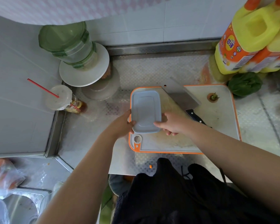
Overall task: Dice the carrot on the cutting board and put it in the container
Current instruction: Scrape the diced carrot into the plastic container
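Observation:
A white rectangular container (145, 110) with its lid on sits at the left end of the orange-rimmed cutting board (217, 135). My left hand (124, 124) grips its near left corner, thumb on top. My right hand (171, 123) holds its near right corner, thumb pressing the lid. A cleaver (183, 96) lies flat on the board just right of the container, its black handle partly behind my right hand. A cut carrot top (213, 97) with a green stub rests near the board's far right. The container's contents are hidden by the lid.
A small carrot piece (150, 166) lies on the steel counter before the board. Yellow oil jugs (252, 38) and a green vegetable (245, 85) stand at the far right. Stacked plates with a green jar (71, 44), a cup with a red straw (58, 97) and a sauce bottle (77, 105) stand left.

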`<act>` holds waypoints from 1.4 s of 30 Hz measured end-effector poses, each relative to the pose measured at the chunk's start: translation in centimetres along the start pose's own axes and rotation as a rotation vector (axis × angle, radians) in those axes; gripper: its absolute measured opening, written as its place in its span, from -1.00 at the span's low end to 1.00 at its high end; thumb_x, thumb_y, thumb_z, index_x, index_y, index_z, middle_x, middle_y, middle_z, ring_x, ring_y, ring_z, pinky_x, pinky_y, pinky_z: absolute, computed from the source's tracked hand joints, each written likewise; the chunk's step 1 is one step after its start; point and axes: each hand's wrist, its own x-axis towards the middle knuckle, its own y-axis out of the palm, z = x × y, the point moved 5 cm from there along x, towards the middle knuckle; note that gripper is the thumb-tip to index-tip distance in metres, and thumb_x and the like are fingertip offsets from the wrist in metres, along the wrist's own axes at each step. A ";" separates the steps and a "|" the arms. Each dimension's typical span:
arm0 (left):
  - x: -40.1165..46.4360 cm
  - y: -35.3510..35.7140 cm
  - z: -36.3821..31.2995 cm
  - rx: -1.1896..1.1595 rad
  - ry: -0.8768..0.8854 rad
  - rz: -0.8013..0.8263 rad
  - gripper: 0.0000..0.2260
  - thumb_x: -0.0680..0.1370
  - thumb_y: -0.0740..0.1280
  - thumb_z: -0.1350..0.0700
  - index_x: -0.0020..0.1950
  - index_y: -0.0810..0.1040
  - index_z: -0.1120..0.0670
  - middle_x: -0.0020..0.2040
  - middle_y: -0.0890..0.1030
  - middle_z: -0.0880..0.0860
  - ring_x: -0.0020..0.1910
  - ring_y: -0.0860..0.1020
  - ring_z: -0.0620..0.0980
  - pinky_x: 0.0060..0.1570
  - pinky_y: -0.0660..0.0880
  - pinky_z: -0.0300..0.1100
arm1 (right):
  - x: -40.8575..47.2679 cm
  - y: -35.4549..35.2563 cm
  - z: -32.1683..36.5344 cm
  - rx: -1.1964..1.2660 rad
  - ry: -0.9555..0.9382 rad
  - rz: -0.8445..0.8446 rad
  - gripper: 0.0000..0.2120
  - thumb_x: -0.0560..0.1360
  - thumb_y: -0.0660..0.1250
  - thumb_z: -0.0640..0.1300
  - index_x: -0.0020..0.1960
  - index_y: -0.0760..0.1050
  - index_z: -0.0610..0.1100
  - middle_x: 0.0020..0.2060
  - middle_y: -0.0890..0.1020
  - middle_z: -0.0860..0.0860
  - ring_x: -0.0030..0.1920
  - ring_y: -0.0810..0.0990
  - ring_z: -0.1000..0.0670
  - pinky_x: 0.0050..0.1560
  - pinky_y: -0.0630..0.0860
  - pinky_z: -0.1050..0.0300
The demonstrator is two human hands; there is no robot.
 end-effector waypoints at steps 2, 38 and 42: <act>0.7 -1.1 -0.7 -0.005 0.007 -0.089 -0.68 0.69 0.14 0.09 0.43 0.41 0.10 0.08 0.63 0.14 0.07 0.59 0.09 -0.02 0.37 -0.23 | 0.7 -1.7 0.8 -0.029 -0.027 -0.155 -0.44 0.57 0.15 0.22 0.42 0.28 -0.12 -0.05 0.65 -0.10 -0.25 0.61 -0.04 -0.17 0.60 0.04; 5.4 -1.0 -2.0 -0.770 -0.117 -0.692 -0.85 0.63 0.26 -0.01 -0.02 0.44 0.06 -0.16 0.52 -0.01 -0.27 0.45 -0.14 -0.34 0.34 -0.45 | 4.1 -3.0 2.6 0.484 0.013 -0.373 -0.58 0.53 0.28 0.15 0.20 0.38 -0.16 -0.29 0.47 -0.01 -0.50 0.39 0.01 -0.59 0.30 0.23; 3.5 -0.5 -2.1 -0.701 -0.091 -0.654 -0.77 0.68 0.11 0.00 0.24 0.43 0.06 0.16 0.51 0.10 0.13 0.48 0.04 0.05 0.35 -0.21 | 0.5 -0.8 1.1 0.186 -0.060 -0.136 -0.52 0.60 0.20 0.05 0.44 0.17 -0.06 -0.31 0.49 -0.03 -0.50 0.41 0.02 -0.60 0.32 0.26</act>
